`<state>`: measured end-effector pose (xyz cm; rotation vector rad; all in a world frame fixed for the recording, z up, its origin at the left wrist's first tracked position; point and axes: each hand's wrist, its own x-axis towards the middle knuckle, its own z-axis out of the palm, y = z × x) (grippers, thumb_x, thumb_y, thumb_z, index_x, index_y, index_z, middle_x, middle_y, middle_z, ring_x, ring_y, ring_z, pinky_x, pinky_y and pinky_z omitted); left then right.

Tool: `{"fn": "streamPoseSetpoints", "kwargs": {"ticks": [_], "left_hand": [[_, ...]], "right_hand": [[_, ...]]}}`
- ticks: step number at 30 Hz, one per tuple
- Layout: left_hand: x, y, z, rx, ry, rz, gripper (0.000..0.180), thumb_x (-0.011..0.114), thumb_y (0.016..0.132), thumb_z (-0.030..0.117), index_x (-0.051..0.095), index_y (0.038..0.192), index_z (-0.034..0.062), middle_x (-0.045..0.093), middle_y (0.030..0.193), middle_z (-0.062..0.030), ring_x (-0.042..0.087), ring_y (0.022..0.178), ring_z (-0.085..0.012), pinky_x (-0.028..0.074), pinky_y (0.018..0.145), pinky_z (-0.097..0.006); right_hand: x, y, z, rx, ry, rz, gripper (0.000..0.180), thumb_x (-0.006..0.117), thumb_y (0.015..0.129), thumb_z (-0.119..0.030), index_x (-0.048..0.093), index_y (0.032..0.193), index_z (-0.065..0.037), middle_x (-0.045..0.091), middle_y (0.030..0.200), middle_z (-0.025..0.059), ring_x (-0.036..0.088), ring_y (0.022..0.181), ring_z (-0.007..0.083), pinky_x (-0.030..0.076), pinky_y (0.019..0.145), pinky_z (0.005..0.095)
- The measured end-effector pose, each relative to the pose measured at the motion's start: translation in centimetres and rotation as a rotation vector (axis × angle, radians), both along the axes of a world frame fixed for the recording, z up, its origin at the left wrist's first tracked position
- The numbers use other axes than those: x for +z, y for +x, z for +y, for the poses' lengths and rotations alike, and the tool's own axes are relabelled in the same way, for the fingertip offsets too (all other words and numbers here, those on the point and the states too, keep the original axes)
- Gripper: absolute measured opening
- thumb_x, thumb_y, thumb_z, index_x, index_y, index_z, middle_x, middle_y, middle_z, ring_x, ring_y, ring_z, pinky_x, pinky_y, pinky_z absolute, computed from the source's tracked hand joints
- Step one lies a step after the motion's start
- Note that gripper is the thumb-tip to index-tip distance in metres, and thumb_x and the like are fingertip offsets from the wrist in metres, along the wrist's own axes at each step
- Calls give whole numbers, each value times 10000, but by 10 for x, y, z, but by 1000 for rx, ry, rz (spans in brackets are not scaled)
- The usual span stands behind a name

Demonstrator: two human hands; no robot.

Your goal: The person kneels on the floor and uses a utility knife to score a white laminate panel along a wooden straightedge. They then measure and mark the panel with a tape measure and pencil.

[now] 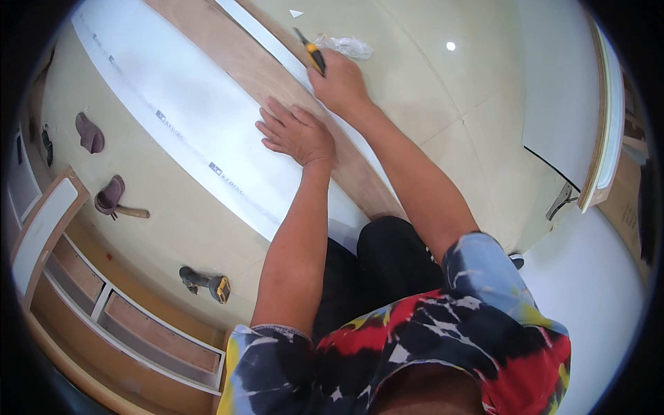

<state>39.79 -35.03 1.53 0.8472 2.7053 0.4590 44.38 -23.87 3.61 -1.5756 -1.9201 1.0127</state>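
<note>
A long board (242, 66) lies on the tiled floor, brown wood along one side and covered by a white film (187, 111) on the other. My left hand (297, 131) rests flat on the board, fingers spread. Just beyond it, my right hand (339, 83) grips a yellow and black utility knife (310, 50), its blade pointing away along the board's far edge, where a narrow white strip (263, 34) runs.
A crumpled clear plastic scrap (346, 46) lies past the knife. On the floor to the left are a cordless drill (205, 282), a hammer (121, 207) and two dark slippers (90, 133). A wooden cabinet frame (111, 311) lies lower left; a door (602, 138) stands at right.
</note>
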Motion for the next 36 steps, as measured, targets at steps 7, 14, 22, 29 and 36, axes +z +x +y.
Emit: {"fn": "streamPoseSetpoints", "kwargs": {"ticks": [7,14,22,29,36], "left_hand": [[-5,-5,-6,-6,13,37,578,329,1039,350,259,1552,93,237,1582,-223,140,1466,-473,87,1163,-614],[-7,-5,-9,10,3,27,585,335,1036,349,245,1559,103,224,1587,-221,135,1462,-487,79,1163,-621],[-5,0,-1,1,30,14,586,322,1037,380,270,1547,97,252,1580,-219,142,1469,-464,91,1160,-609],[-8,-8,-7,0,17,84,586,320,1034,387,283,1543,99,286,1568,-227,162,1468,-454,104,1156,-599],[-16,-10,-7,-4,15,65,587,331,1028,394,278,1550,130,273,1574,-222,160,1463,-463,103,1153,-618]], "right_hand": [[10,-44,43,261,-382,-182,290,631,727,-96,668,969,59,692,907,253,689,895,377,549,840,441],[23,-15,51,443,-342,-101,265,666,741,-157,666,932,26,681,762,183,682,656,286,547,654,387],[-3,-12,34,232,-106,81,342,649,910,-300,552,938,27,637,704,169,612,606,330,488,593,430],[47,25,-22,252,-356,-228,268,496,967,-231,539,1013,29,670,898,273,661,849,447,509,775,541],[33,42,-83,246,-320,-365,223,525,960,-192,501,989,28,660,846,267,655,780,442,514,702,535]]}}
